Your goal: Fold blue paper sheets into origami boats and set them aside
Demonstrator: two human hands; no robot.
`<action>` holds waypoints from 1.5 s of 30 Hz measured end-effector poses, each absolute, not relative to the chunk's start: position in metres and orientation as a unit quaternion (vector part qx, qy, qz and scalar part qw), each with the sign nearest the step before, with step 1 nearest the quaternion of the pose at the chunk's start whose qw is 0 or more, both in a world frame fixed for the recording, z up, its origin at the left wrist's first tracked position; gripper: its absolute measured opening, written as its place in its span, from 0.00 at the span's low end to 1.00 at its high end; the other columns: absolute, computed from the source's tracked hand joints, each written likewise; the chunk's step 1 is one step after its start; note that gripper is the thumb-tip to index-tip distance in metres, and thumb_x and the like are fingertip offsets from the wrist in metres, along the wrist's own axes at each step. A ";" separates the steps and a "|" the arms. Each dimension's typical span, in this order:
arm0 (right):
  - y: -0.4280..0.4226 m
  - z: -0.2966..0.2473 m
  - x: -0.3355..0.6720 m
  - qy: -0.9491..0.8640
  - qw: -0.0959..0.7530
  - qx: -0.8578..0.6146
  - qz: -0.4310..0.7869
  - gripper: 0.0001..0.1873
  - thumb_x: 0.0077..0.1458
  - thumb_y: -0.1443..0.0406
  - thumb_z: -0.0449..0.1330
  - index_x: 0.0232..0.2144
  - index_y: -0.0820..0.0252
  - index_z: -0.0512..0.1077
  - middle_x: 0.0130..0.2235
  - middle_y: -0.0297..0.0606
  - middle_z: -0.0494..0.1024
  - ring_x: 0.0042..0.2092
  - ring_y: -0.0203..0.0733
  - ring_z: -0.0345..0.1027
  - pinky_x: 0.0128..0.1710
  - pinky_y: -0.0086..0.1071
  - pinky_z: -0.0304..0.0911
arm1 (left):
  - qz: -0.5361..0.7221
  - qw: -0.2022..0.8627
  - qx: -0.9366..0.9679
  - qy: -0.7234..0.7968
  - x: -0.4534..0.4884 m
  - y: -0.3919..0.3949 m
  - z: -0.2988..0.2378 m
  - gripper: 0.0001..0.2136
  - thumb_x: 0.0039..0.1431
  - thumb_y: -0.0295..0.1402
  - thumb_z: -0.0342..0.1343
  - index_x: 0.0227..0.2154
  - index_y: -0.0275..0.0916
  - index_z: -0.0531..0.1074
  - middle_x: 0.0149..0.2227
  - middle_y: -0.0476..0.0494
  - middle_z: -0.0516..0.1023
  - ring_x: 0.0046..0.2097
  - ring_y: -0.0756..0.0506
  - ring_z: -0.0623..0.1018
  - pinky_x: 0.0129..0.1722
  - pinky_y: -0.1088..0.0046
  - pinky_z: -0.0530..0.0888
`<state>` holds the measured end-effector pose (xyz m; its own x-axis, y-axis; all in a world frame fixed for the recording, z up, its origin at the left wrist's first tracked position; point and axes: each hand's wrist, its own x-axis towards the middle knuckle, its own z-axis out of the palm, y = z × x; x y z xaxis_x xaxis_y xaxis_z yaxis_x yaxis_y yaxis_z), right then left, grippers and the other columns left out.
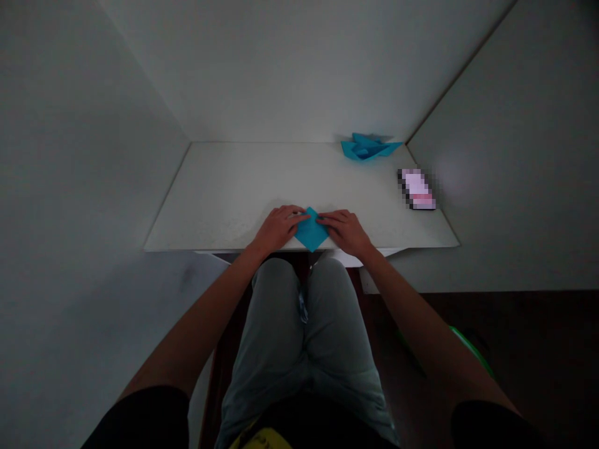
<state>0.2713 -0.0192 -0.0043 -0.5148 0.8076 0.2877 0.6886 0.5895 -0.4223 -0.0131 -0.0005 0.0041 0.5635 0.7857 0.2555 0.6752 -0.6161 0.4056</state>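
Note:
A small blue sheet of folded paper [312,233] lies in a diamond shape at the table's front edge, its lower corner reaching that edge. My left hand [279,226] holds it at the upper left side, thumb and fingertips pressed on the paper. From the other side, my right hand [345,229] grips its upper right side with the fingers close together. The fingertips hide parts of both upper edges, so small creases there cannot be made out.
On the white table [234,187], a blue folded paper boat [367,148] sits at the back right against the wall. A blurred-out phone [418,189] with a lit screen lies near the right edge. Walls enclose the table at the left, back and right.

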 end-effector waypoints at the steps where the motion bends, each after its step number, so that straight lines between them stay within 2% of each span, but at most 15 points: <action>1: -0.021 -0.003 0.272 -0.868 0.214 -0.430 0.124 0.22 0.76 0.61 0.54 0.65 0.47 0.79 0.66 0.41 0.81 0.64 0.58 0.71 0.62 0.57 0.63 | 0.198 0.134 0.882 0.406 -0.013 -0.002 0.004 0.23 0.73 0.27 0.54 0.65 0.50 0.77 0.67 0.41 0.78 0.67 0.38 0.76 0.69 0.51 0.70; 3: -0.025 -0.001 0.272 -0.880 0.190 -0.420 0.118 0.25 0.77 0.56 0.54 0.70 0.49 0.74 0.69 0.42 0.79 0.66 0.59 0.70 0.62 0.56 0.61 | 0.181 0.139 0.894 0.386 -0.014 -0.009 0.004 0.25 0.73 0.30 0.55 0.70 0.49 0.73 0.71 0.41 0.75 0.72 0.37 0.72 0.73 0.49 0.65; 7: -0.040 -0.002 0.274 -0.893 0.173 -0.404 0.097 0.36 0.73 0.44 0.58 0.74 0.53 0.69 0.72 0.47 0.75 0.69 0.61 0.68 0.65 0.55 0.58 | 0.165 0.118 0.908 0.367 -0.022 -0.035 0.000 0.37 0.70 0.48 0.63 0.77 0.42 0.62 0.78 0.36 0.65 0.79 0.33 0.63 0.79 0.47 0.56; 10: -0.053 -0.004 0.279 -0.906 0.161 -0.381 0.093 0.46 0.65 0.39 0.66 0.75 0.55 0.67 0.72 0.50 0.74 0.69 0.63 0.68 0.65 0.54 0.58 | 0.162 0.114 0.908 0.368 -0.028 -0.053 -0.006 0.34 0.71 0.43 0.63 0.75 0.42 0.65 0.77 0.36 0.67 0.78 0.34 0.65 0.79 0.47 0.56; 12: -0.060 -0.004 0.283 -0.914 0.155 -0.359 0.110 0.42 0.65 0.43 0.68 0.74 0.52 0.69 0.71 0.48 0.75 0.68 0.62 0.69 0.65 0.53 0.58 | 0.179 0.131 0.903 0.368 -0.029 -0.059 -0.008 0.26 0.71 0.33 0.60 0.70 0.44 0.72 0.73 0.38 0.74 0.75 0.36 0.70 0.78 0.47 0.61; 14: -0.061 -0.002 0.286 -0.906 0.174 -0.357 0.147 0.28 0.70 0.52 0.65 0.68 0.49 0.75 0.65 0.45 0.81 0.64 0.59 0.73 0.63 0.53 0.59 | 0.216 0.173 0.886 0.373 -0.027 -0.058 -0.006 0.21 0.71 0.28 0.57 0.63 0.45 0.79 0.65 0.40 0.82 0.69 0.37 0.77 0.73 0.48 0.68; 17: -0.049 0.003 0.284 -0.839 0.273 -0.408 0.236 0.16 0.74 0.55 0.60 0.56 0.49 0.83 0.51 0.42 0.88 0.53 0.53 0.79 0.58 0.50 0.64 | 0.281 0.291 0.820 0.406 -0.019 -0.043 0.003 0.14 0.73 0.34 0.56 0.54 0.44 0.83 0.52 0.41 0.88 0.54 0.38 0.85 0.59 0.55 0.79; 21: -0.015 0.002 0.275 -0.709 0.407 -0.447 0.363 0.23 0.67 0.45 0.66 0.53 0.53 0.80 0.43 0.39 0.85 0.41 0.47 0.77 0.46 0.42 0.72 | 0.364 0.421 0.705 0.439 -0.005 -0.008 0.010 0.17 0.72 0.44 0.59 0.53 0.38 0.81 0.44 0.41 0.87 0.43 0.43 0.84 0.44 0.66 0.82; 24: 0.006 -0.004 0.272 -0.672 0.427 -0.435 0.421 0.24 0.61 0.45 0.69 0.50 0.53 0.79 0.38 0.35 0.82 0.36 0.43 0.74 0.40 0.38 0.71 | 0.413 0.448 0.665 0.432 0.001 0.013 0.006 0.20 0.68 0.40 0.62 0.59 0.38 0.76 0.46 0.42 0.86 0.39 0.47 0.82 0.41 0.70 0.81; 27: 0.013 -0.010 0.275 -0.658 0.428 -0.431 0.446 0.20 0.60 0.48 0.68 0.48 0.53 0.79 0.34 0.33 0.79 0.32 0.40 0.71 0.36 0.36 0.69 | 0.418 0.445 0.662 0.435 0.002 0.022 -0.002 0.15 0.67 0.35 0.60 0.54 0.39 0.79 0.43 0.43 0.85 0.37 0.48 0.82 0.42 0.71 0.80; 32: 0.012 -0.014 0.280 -0.652 0.419 -0.449 0.445 0.12 0.63 0.56 0.62 0.43 0.54 0.81 0.33 0.35 0.80 0.34 0.43 0.74 0.39 0.39 0.71 | 0.395 0.439 0.670 0.449 0.001 0.020 -0.007 0.12 0.65 0.30 0.55 0.44 0.40 0.84 0.34 0.47 0.84 0.37 0.46 0.82 0.42 0.69 0.78; 34: 0.013 -0.015 0.280 -0.654 0.424 -0.454 0.432 0.12 0.63 0.59 0.60 0.42 0.54 0.81 0.34 0.36 0.81 0.38 0.45 0.76 0.45 0.42 0.74 | 0.390 0.425 0.679 0.454 0.002 0.017 -0.007 0.10 0.65 0.33 0.58 0.42 0.40 0.84 0.35 0.46 0.84 0.37 0.46 0.82 0.42 0.68 0.78; 37: 0.014 -0.016 0.278 -0.678 0.452 -0.431 0.387 0.11 0.62 0.58 0.61 0.41 0.52 0.82 0.45 0.41 0.83 0.49 0.49 0.77 0.53 0.46 0.74 | 0.389 0.378 0.686 0.485 0.011 0.014 -0.007 0.09 0.63 0.40 0.67 0.39 0.41 0.82 0.37 0.46 0.85 0.35 0.46 0.79 0.40 0.67 0.77; 41: 0.012 -0.016 0.272 -0.651 0.499 -0.488 0.299 0.14 0.61 0.51 0.68 0.42 0.52 0.82 0.57 0.46 0.74 0.51 0.47 0.75 0.44 0.41 0.75 | 0.461 0.315 0.634 0.535 0.031 0.011 -0.007 0.16 0.62 0.35 0.69 0.52 0.42 0.77 0.43 0.45 0.84 0.38 0.46 0.80 0.41 0.68 0.76; 45: 0.010 -0.016 0.263 -0.633 0.477 -0.542 0.279 0.22 0.62 0.44 0.68 0.43 0.53 0.79 0.48 0.42 0.77 0.40 0.43 0.71 0.39 0.39 0.72 | 0.485 0.291 0.631 0.531 0.045 0.009 -0.007 0.18 0.66 0.31 0.64 0.58 0.42 0.75 0.48 0.42 0.82 0.44 0.45 0.82 0.44 0.68 0.78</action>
